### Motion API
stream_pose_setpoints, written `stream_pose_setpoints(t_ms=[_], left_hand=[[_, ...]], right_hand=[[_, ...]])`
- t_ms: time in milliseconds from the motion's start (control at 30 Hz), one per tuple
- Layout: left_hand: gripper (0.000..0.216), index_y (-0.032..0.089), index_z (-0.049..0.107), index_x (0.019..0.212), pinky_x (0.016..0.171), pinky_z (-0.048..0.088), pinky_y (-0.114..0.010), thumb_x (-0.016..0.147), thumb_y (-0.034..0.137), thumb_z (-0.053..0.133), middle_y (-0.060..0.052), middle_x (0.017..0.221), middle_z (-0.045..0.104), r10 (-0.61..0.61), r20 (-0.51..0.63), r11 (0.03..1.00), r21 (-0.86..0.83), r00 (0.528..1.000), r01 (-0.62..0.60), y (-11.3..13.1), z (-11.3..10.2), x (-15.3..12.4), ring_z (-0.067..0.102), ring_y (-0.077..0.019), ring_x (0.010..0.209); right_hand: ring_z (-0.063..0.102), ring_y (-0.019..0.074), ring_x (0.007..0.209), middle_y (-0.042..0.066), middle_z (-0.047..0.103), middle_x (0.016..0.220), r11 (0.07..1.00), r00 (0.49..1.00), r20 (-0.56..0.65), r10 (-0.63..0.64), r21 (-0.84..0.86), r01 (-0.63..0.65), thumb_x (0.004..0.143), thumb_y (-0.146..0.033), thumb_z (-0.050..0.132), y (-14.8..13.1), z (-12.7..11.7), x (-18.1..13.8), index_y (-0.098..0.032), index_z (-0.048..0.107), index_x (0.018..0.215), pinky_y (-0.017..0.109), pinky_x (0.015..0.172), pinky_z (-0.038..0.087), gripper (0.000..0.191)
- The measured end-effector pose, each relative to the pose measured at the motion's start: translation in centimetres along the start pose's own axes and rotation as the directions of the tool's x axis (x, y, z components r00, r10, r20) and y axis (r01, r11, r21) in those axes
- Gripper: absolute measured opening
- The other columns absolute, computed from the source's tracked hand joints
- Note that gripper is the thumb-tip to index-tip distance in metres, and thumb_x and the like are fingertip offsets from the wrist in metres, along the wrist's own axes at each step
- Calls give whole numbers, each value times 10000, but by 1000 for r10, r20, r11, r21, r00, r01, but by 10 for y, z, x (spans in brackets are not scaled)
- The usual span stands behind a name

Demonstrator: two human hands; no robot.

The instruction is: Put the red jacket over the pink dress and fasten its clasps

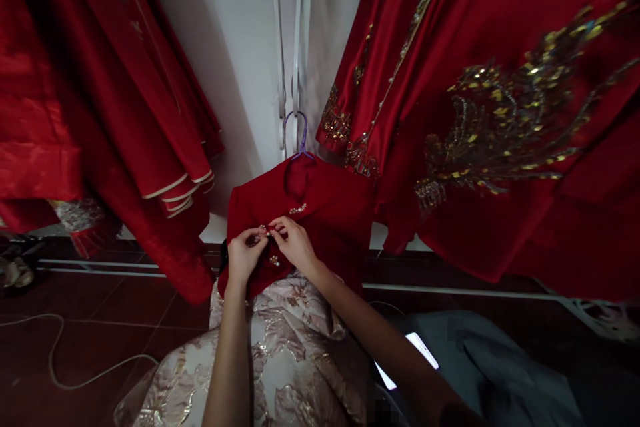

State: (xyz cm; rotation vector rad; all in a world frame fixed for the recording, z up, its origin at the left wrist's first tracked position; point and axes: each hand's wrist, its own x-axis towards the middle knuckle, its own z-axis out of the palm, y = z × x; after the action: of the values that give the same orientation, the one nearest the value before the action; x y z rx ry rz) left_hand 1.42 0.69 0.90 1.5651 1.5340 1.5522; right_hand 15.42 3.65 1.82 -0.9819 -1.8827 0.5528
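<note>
A red top (330,200) with beaded fastenings down its front hangs on a purple hanger (303,140). My left hand (244,252) pinches the front edge of the top at a beaded fastening, its fingertips close against those of the other hand. From the right, my right hand (294,243) pinches the same spot with thumb and forefinger. The fingers partly cover this fastening. One beaded fastening (299,209) shows above my hands, and another beaded fastening (275,260) below. Under the top spreads a pale skirt (290,347) with a shiny floral pattern.
Red garments (135,80) hang at the left, and a red garment with gold sequins (500,127) hangs at the right. A white metal rail (450,290) runs low along the wall. A lit phone (417,352) lies by my right forearm. A pale cable (60,353) crosses the floor.
</note>
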Motion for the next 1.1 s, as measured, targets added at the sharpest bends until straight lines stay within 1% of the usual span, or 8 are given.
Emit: stream_pose_setpoints(t_ms=[133,267,400,500,600,867,967,1100], left_hand=[[189,142,618,853,773,508,-297,697,248,599,-57,835,673,-23,107,996,-87,994,33,-4,-2,4,638,-154,779],[241,163,525,911,716,499,-292,678,182,584,-29,833,589,-4,98,1000,5,995,4,0,-5,-17,591,-136,737],[342,192,550,956,829,458,-364,627,107,586,-44,937,535,60,264,962,240,963,-126,7,0,-55,541,-183,875],[366,208,575,1002,872,427,-413,652,102,571,-62,955,499,75,179,919,368,981,-138,6,9,-74,503,-219,927],[318,225,591,1019,873,419,-415,729,118,517,-71,959,482,150,122,902,389,981,-186,1,17,-78,484,-229,941],[259,235,620,982,884,423,-387,791,135,476,-75,951,472,216,86,875,426,973,-232,12,26,-50,490,-227,952],[252,228,614,1017,892,422,-376,819,169,469,-76,954,470,224,-8,890,408,974,-201,14,31,-50,503,-216,938],[239,217,601,1039,865,444,-333,825,224,496,-68,971,484,189,-99,933,328,977,-147,5,36,-62,530,-192,923]], right_hand=[[625,125,752,20,642,867,997,999,24,34,74,-36,823,-202,499,-2,-5,2,-210,573,913,239,657,512,116],[653,131,701,28,657,865,950,973,178,144,251,-187,835,-283,494,-7,-39,-6,-199,556,938,220,532,516,146],[634,127,626,33,675,789,977,958,223,180,69,-200,800,-260,528,-5,-86,-26,-183,619,881,218,515,484,145],[617,127,622,27,677,734,976,955,214,207,-107,-188,769,-237,559,3,-102,-42,-185,647,836,241,591,480,121],[608,128,624,38,678,782,966,955,186,230,-160,-201,735,-257,603,15,-97,-53,-180,637,922,252,609,475,205],[578,132,614,30,648,736,949,957,143,253,-228,-217,639,-280,699,30,-77,-56,-179,632,748,255,598,450,163],[576,124,591,19,655,724,957,961,75,267,-137,-255,663,-293,684,28,-80,-56,-188,623,763,255,587,460,157],[590,131,559,33,662,697,913,929,24,369,179,-367,662,-370,693,8,-90,-51,-171,626,808,227,457,440,256]])
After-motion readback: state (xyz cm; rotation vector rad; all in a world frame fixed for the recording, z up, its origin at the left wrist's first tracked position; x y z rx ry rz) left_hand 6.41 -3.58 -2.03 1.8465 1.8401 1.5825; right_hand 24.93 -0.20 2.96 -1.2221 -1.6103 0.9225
